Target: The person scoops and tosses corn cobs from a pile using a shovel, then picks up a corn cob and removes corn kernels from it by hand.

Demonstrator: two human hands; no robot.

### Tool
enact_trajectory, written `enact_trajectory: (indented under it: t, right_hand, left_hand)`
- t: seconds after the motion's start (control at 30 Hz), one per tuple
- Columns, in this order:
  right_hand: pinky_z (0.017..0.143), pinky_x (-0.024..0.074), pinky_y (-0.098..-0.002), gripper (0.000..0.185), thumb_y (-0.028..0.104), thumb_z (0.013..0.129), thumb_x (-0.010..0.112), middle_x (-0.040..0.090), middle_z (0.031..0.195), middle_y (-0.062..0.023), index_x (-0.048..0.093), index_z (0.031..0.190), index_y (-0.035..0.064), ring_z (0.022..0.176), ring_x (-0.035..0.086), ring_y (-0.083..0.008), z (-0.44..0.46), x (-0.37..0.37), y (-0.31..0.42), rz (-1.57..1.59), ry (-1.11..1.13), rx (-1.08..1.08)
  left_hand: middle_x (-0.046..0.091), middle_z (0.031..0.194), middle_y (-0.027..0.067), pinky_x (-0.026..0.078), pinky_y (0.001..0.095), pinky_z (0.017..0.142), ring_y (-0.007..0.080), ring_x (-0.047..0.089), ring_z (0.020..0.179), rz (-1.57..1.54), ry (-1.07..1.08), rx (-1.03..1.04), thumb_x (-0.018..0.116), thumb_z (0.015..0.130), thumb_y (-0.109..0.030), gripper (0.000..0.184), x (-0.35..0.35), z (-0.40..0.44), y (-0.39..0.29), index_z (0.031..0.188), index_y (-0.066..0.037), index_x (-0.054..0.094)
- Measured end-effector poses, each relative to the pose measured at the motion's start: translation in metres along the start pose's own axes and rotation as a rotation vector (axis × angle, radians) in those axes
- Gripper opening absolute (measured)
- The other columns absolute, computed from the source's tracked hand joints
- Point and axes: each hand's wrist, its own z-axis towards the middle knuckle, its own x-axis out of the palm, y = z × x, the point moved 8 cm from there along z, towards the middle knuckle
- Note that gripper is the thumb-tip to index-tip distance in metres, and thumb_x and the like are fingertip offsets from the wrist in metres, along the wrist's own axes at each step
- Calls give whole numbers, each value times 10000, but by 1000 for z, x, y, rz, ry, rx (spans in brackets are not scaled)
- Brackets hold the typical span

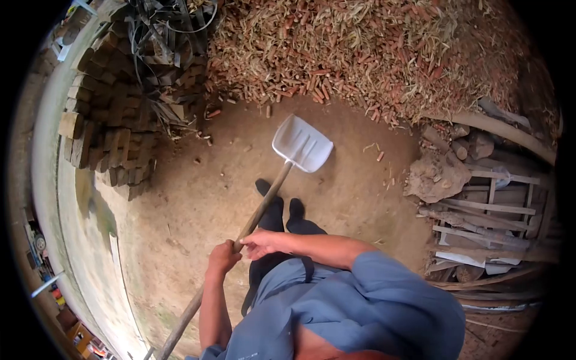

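A shovel with a white scoop (303, 144) and a long wooden handle (264, 204) slants across the view, the scoop over the dirt floor beyond my feet. My left hand (224, 258) is closed round the handle at about its middle. Right beside it, my right hand (262, 242) has its fingers loosely apart, fingertips at the handle's edge rather than wrapped round it. Nothing that I can make out lies in the scoop. The handle's rear end runs past my left forearm and out at the bottom.
A big heap of corn cobs and husks (360, 54) covers the far side. Stacked bricks (114, 132) stand at left by a pale wall (51, 180), with dark strips (171, 36) above. Logs, a stump (438, 177) and a wooden frame (492, 204) crowd the right.
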Motion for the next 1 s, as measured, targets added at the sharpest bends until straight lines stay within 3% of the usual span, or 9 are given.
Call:
enact_trajectory:
  t: [0.17, 0.27, 0.5, 0.6, 0.67, 0.73, 0.83, 0.93, 1.0]
  right_hand:
    - [634, 616, -393, 331, 279, 915, 697, 621, 913, -121, 603, 1084, 10, 764, 712, -277, -22, -73, 92, -148, -157, -148]
    - [566, 599, -380, 285, 258, 925, 675, 635, 873, -126, 609, 1029, 1, 703, 707, -260, -40, -136, 170, -147, -378, -279]
    - [548, 592, -333, 267, 241, 899, 672, 694, 794, -127, 669, 979, -15, 610, 695, -200, -97, -267, 286, -330, -744, -384]
    - [556, 594, -336, 269, 229, 877, 667, 697, 747, -119, 684, 976, -20, 612, 704, -212, -124, -338, 311, -398, -906, -409]
    - [547, 593, -327, 273, 216, 891, 695, 702, 869, -128, 632, 1011, -20, 653, 712, -201, -135, -394, 329, -557, -930, -283]
    - [534, 578, -338, 248, 203, 884, 700, 704, 817, -139, 644, 1005, -7, 621, 704, -202, -147, -452, 337, -520, -953, -326]
    - [595, 574, -355, 223, 235, 876, 694, 709, 769, -151, 682, 947, 24, 594, 697, -193, -157, -537, 370, -663, -1032, -361]
    - [717, 566, -399, 240, 284, 868, 671, 721, 782, -175, 709, 898, 49, 685, 719, -259, -156, -598, 386, -933, -1083, -304]
    - [816, 546, -436, 270, 320, 859, 652, 730, 870, -181, 735, 864, 63, 842, 714, -338, -166, -622, 404, -1097, -1208, -329]
  left_hand:
    - [719, 980, 194, 552, 474, 836, 369, 689, 981, -13, 236, -179, 757, 733, -315, 401, 43, 42, 38, 1040, -75, 664]
    - [711, 943, 206, 541, 494, 800, 391, 684, 929, -74, 187, -143, 759, 740, -327, 368, 24, 35, 34, 987, -72, 663]
    - [684, 828, 255, 530, 523, 750, 447, 669, 842, -61, 116, -37, 710, 825, -270, 291, -74, 21, -51, 921, -4, 642]
    - [678, 813, 261, 526, 536, 732, 457, 666, 805, -64, 99, -52, 670, 852, -214, 216, -75, 20, -72, 899, -8, 627]
    - [677, 804, 257, 523, 538, 719, 455, 665, 796, -64, 110, -75, 668, 847, -200, 199, -80, 27, -99, 893, -13, 618]
    - [675, 788, 248, 515, 543, 691, 450, 665, 778, -83, 109, -115, 664, 839, -171, 167, -79, 30, -139, 882, -22, 600]
    - [680, 783, 228, 528, 514, 694, 431, 671, 767, -148, 172, -218, 738, 766, -257, 301, -67, 29, -182, 878, -25, 584]
    - [679, 762, 229, 542, 489, 693, 396, 691, 755, -231, 316, -359, 747, 733, -305, 390, -42, 26, -199, 911, -10, 565]
    - [678, 774, 252, 553, 478, 685, 384, 704, 748, -415, 419, -446, 730, 754, -297, 406, -35, 41, -228, 950, 14, 556]
